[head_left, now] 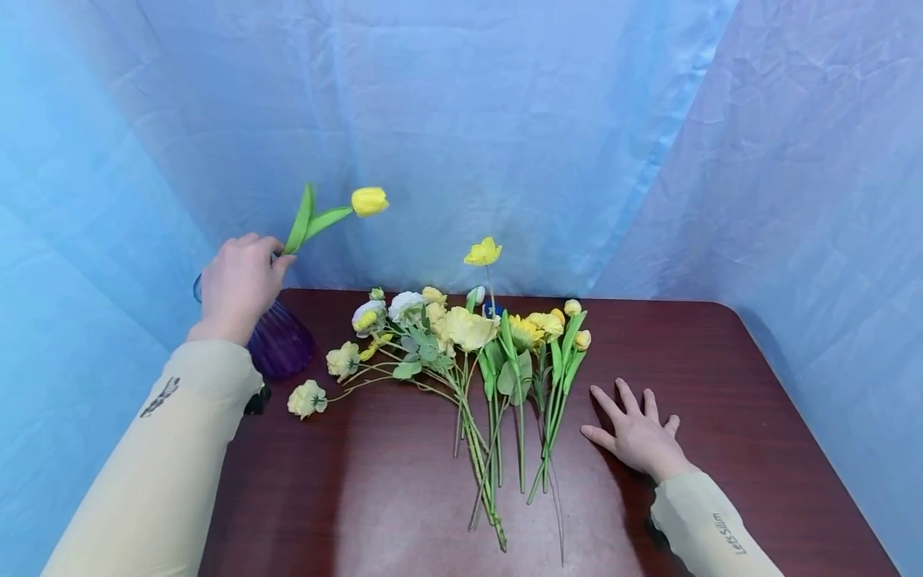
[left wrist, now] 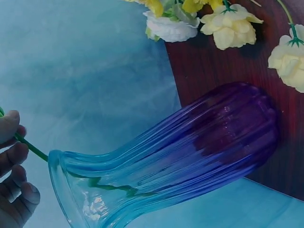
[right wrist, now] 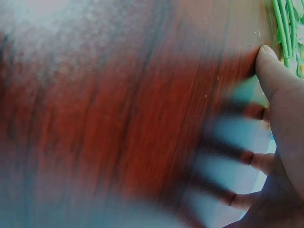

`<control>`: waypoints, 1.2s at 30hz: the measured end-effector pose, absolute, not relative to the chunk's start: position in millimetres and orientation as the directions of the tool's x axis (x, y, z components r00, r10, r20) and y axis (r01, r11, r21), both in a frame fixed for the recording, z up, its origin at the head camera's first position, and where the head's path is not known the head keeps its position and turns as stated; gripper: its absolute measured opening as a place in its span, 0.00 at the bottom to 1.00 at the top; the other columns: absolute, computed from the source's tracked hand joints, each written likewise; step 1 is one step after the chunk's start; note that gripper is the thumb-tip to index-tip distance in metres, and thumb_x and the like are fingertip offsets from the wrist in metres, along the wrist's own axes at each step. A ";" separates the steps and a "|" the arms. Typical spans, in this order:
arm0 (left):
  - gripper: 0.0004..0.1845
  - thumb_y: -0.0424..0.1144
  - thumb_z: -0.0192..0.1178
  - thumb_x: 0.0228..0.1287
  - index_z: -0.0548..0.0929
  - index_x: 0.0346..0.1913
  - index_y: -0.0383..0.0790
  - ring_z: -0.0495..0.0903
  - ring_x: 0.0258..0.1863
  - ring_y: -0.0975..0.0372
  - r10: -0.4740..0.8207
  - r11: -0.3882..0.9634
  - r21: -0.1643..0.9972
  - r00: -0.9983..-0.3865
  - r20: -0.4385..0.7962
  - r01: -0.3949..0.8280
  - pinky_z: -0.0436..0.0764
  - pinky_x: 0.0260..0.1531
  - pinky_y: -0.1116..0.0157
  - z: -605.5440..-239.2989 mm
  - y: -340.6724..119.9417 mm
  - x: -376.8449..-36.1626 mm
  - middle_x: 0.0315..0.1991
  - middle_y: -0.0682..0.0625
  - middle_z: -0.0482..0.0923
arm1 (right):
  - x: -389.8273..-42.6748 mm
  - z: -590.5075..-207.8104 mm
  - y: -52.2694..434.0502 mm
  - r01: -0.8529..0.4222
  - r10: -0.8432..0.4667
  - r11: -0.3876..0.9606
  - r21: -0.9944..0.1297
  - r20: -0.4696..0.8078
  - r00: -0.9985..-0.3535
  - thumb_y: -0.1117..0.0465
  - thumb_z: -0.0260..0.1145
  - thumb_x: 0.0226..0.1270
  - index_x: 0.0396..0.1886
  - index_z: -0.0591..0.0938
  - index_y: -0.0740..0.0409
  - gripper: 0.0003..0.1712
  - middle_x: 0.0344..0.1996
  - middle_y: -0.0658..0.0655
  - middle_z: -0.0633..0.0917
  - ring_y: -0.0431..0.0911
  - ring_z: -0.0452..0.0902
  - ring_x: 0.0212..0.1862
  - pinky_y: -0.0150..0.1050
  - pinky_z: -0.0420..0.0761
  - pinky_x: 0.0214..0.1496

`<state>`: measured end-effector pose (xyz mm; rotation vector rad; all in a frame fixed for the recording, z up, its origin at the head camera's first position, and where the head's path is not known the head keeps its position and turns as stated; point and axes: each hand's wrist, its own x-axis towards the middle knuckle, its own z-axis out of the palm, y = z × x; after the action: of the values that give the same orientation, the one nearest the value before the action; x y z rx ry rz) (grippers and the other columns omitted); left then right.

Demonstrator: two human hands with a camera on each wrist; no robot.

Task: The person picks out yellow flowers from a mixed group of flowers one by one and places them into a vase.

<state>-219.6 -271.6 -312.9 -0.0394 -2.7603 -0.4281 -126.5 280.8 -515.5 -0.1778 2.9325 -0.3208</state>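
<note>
Head view: left hand (head_left: 241,282) raised at the far left corner of the worktop (head_left: 721,377), directly over the mouth of the vase (head_left: 281,340). Fingers curled round the green stem of a yellow tulip (head_left: 369,201). Tulip's bloom and leaves stand above and to the right of the hand, tilted toward the backdrop (head_left: 505,120).

Left wrist view: fingers (left wrist: 14,156) pinch the stem (left wrist: 31,148) just outside the vase rim; the stem runs down past the flared lip into the vase (left wrist: 190,147). Vase is ribbed glass, blue at the neck, purple at the belly, standing on the worktop near its edge.

Right hand (head_left: 638,433) lies flat on the worktop, fingers spread and straight, holding nothing. It sits just right of the flower pile (head_left: 469,353), near the stem ends, not clearly touching them. Right wrist view is blurred; the thumb (right wrist: 273,71) presses on the wood, with green stems (right wrist: 285,28) just beyond its tip.

Flower pile: yellow and white blooms laid loose mid-worktop, heads toward the backdrop, stems toward the person. The nearest pale blooms (left wrist: 228,23) lie just beside the vase belly. The tulip is well apart from the right hand.
</note>
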 end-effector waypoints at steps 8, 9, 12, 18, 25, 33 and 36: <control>0.17 0.44 0.59 0.76 0.85 0.51 0.32 0.79 0.40 0.42 -0.122 0.935 0.354 -0.947 0.297 -0.010 0.77 0.31 0.45 -311.9 -290.4 -213.8 0.45 0.33 0.82 | -126.2 -516.7 281.7 -0.094 -0.139 0.964 -0.248 -0.169 -0.976 0.31 0.60 0.71 0.81 0.61 0.44 0.46 0.79 0.70 0.52 0.82 0.42 0.74 0.90 0.45 0.56; 0.17 0.44 0.59 0.75 0.85 0.51 0.32 0.79 0.38 0.43 -0.130 0.932 0.363 -0.948 0.291 -0.016 0.77 0.30 0.46 -312.6 -293.2 -212.5 0.45 0.33 0.82 | -126.3 -516.7 282.0 -0.094 -0.140 0.963 -0.252 -0.170 -0.975 0.31 0.60 0.71 0.81 0.61 0.44 0.46 0.79 0.70 0.52 0.82 0.42 0.74 0.90 0.44 0.56; 0.17 0.44 0.60 0.75 0.87 0.50 0.32 0.79 0.35 0.45 -0.145 0.926 0.376 -0.950 0.277 -0.032 0.75 0.27 0.51 -315.4 -300.4 -209.6 0.44 0.33 0.84 | -126.8 -516.6 283.2 -0.096 -0.142 0.962 -0.255 -0.170 -0.975 0.30 0.59 0.70 0.81 0.60 0.44 0.46 0.79 0.71 0.52 0.83 0.41 0.74 0.90 0.44 0.55; 0.15 0.38 0.58 0.74 0.87 0.48 0.28 0.77 0.40 0.40 -0.123 0.941 0.337 -0.933 0.338 -0.002 0.76 0.39 0.44 -324.0 -308.5 -201.0 0.43 0.31 0.83 | -126.5 -515.3 282.3 -0.097 -0.144 0.961 -0.258 -0.171 -0.975 0.31 0.59 0.71 0.81 0.60 0.44 0.46 0.79 0.71 0.52 0.83 0.41 0.74 0.90 0.44 0.55; 0.13 0.37 0.56 0.74 0.82 0.46 0.26 0.69 0.43 0.40 -0.178 0.924 0.374 -0.774 0.608 0.081 0.66 0.47 0.45 -342.3 -294.4 -185.4 0.41 0.32 0.76 | -125.3 -514.6 281.1 -0.098 -0.145 0.961 -0.260 -0.170 -0.975 0.32 0.60 0.71 0.81 0.60 0.45 0.46 0.79 0.71 0.52 0.83 0.41 0.74 0.90 0.44 0.56; 0.09 0.35 0.59 0.70 0.80 0.41 0.29 0.71 0.40 0.40 -0.125 0.899 0.360 -0.643 0.756 0.249 0.72 0.37 0.45 -362.9 -251.2 -181.5 0.38 0.35 0.76 | -125.0 -518.2 282.3 -0.099 -0.143 0.963 -0.251 -0.161 -0.977 0.30 0.58 0.71 0.81 0.61 0.44 0.46 0.79 0.71 0.52 0.83 0.42 0.74 0.90 0.45 0.56; 0.09 0.37 0.61 0.69 0.81 0.42 0.33 0.76 0.38 0.43 -0.093 0.888 0.373 -0.690 0.718 0.269 0.75 0.36 0.46 -370.2 -232.2 -181.6 0.38 0.38 0.79 | -125.5 -519.4 282.5 -0.102 -0.144 0.963 -0.250 -0.157 -0.977 0.30 0.58 0.71 0.81 0.61 0.44 0.46 0.79 0.71 0.52 0.82 0.42 0.74 0.90 0.45 0.56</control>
<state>-181.6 -232.2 -370.2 -0.1257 -2.2606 -0.5884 -125.5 282.5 -519.4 -0.1861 2.9389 -0.3606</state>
